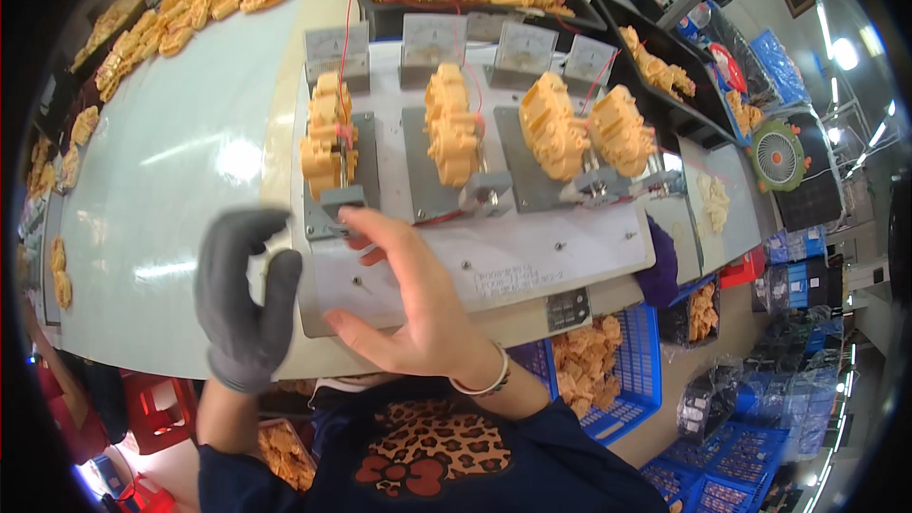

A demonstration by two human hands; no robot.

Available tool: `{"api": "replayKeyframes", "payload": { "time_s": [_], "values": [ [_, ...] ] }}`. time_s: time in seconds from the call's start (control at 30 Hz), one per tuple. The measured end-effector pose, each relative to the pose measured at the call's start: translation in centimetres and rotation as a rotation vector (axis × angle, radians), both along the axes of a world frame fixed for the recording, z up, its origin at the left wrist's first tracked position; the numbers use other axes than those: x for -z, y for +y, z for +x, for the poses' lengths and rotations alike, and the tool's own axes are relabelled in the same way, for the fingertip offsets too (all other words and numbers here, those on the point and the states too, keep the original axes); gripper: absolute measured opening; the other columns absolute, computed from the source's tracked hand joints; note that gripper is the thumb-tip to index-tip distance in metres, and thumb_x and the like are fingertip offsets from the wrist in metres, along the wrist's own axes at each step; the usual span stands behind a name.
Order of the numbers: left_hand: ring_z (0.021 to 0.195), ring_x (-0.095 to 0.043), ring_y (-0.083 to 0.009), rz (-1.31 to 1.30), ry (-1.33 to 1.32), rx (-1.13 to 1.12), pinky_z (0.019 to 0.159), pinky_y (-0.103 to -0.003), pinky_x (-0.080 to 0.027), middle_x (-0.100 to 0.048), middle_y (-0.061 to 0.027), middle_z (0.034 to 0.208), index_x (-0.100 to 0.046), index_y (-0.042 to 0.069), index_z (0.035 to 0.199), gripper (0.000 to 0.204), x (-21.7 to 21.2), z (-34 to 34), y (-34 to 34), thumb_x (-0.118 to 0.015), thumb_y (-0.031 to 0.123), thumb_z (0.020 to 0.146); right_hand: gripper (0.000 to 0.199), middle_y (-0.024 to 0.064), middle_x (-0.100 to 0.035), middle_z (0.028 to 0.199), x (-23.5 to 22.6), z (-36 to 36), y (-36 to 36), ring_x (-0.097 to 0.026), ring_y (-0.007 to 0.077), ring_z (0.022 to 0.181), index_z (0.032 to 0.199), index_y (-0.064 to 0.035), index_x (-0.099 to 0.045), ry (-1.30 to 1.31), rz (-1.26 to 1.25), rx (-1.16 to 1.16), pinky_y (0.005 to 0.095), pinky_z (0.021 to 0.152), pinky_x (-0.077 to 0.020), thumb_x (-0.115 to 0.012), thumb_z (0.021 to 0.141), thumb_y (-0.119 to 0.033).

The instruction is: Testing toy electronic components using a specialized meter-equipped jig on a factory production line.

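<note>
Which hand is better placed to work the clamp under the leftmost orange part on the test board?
Right. The bare right hand already reaches the grey clamp below the leftmost orange part; the gloved left hand hovers beside the board, apparently empty.

The left hand (245, 309) wears a grey knitted cloth glove, matt and slightly fuzzy. The right hand (408, 299) is bare, with a smooth, shiny pale bangle (483, 382) at the wrist. At twelve o'clock from it, orange housings (452, 133) look like moulded plastic with a dull sheen, sitting on brushed grey metal plates (427, 185). The white board (532, 252) under them is smooth and matt. The tabletop (180, 161) at ten o'clock is glossy, mirroring lamps.
</note>
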State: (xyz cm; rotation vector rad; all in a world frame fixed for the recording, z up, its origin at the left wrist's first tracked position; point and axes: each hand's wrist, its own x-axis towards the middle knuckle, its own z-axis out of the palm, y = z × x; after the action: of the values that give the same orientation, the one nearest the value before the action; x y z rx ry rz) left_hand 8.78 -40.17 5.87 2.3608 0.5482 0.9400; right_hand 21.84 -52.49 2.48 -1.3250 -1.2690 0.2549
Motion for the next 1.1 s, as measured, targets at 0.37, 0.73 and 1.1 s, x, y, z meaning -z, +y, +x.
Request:
{"api": "replayKeyframes", "payload": {
  "time_s": [0.37, 0.73, 1.1],
  "values": [
    [0.081, -0.064, -0.0232, -0.076, 0.183, 0.183, 0.078, -0.035, -0.049, -0.064, -0.0128, 0.088, -0.058, 0.009, 0.110, 0.030, -7.5, 9.1, 6.7, -0.057, 0.030, 0.089, 0.048, 0.0127, -0.057, 0.094, 0.1, 0.8, -0.5, -0.053, 0.0219, 0.075, 0.112, 0.0006, -0.055, 0.038, 0.073, -0.087, 0.0300, 0.068, -0.0470, -0.067, 0.065, -0.006],
    [0.078, -0.061, -0.0169, -0.054, 0.335, 0.244, 0.070, -0.031, -0.054, -0.065, -0.0096, 0.108, -0.054, 0.015, 0.134, 0.049, -9.5, 34.2, 22.7, -0.064, 0.020, 0.086, 0.059, 0.0118, -0.059, 0.101, -0.4, 0.3, -0.6, -0.055, 0.0228, 0.080, 0.124, -0.0016, -0.051, 0.003, 0.056, -0.071, 0.0307, 0.069, -0.0470, -0.063, 0.067, -0.003],
    [0.072, -0.060, -0.0267, 0.458, 0.037, 0.308, 0.069, -0.034, -0.047, -0.064, -0.0107, 0.080, -0.064, -0.002, 0.092, 0.025, -7.4, 3.4, 2.0, -0.067, 0.003, 0.067, 0.010, 0.0076, -0.057, 0.074, 0.1, 7.0, -6.4, -0.055, 0.0260, 0.069, 0.076, -0.0050, -0.063, -0.423, -0.196, 0.316, 0.0363, 0.063, -0.0463, -0.070, 0.070, -0.003]
  ]
}}
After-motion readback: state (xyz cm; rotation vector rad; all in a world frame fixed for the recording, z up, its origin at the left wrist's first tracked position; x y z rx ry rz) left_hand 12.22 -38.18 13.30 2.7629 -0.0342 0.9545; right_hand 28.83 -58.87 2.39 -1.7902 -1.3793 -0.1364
